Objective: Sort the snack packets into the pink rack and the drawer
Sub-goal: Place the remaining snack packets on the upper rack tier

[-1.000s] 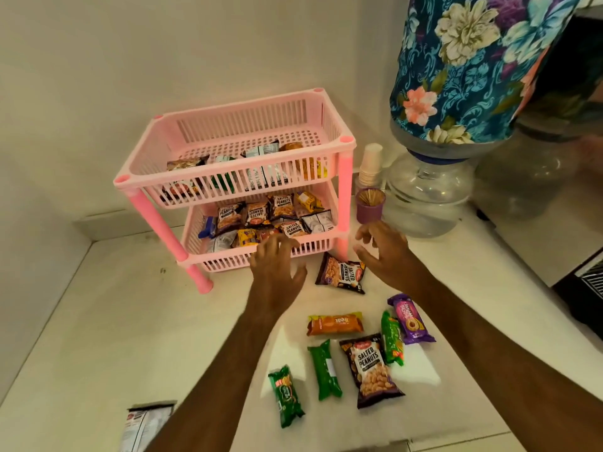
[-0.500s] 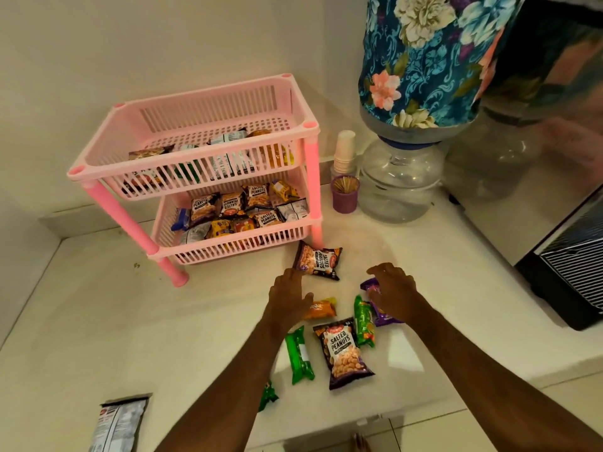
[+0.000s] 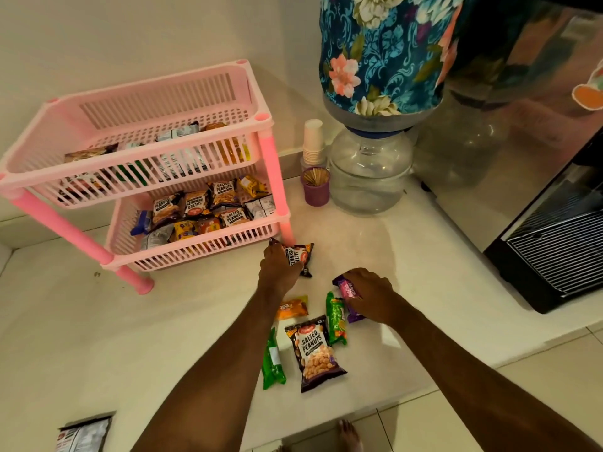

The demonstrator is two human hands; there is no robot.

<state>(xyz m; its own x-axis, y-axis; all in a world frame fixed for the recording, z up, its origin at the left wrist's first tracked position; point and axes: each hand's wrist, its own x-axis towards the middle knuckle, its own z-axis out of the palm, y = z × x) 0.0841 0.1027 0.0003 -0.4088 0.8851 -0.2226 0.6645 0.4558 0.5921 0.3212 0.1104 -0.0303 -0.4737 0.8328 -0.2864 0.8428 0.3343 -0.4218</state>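
Note:
The two-tier pink rack (image 3: 137, 177) stands at the back left of the white counter, both tiers holding several snack packets. My left hand (image 3: 279, 267) grips a dark salted-peanuts packet (image 3: 301, 254) just in front of the rack's right leg. My right hand (image 3: 370, 295) is closed on a purple biscuit packet (image 3: 347, 290). Loose on the counter between my arms lie an orange packet (image 3: 292, 307), a green packet (image 3: 336, 318), a larger salted-peanuts packet (image 3: 313, 352) and a second green packet (image 3: 273, 360). No drawer is in view.
A water dispenser jar (image 3: 368, 177) with a floral cover stands at the back, with stacked paper cups (image 3: 313, 138) and a purple toothpick holder (image 3: 315, 187) beside it. A black appliance (image 3: 554, 249) sits at the right. A silver packet (image 3: 83, 435) lies at the counter's front left edge.
Both hands have come down from in front of the rack onto the counter. The left hand took hold of the small peanuts packet; the right hand closed on the purple packet.

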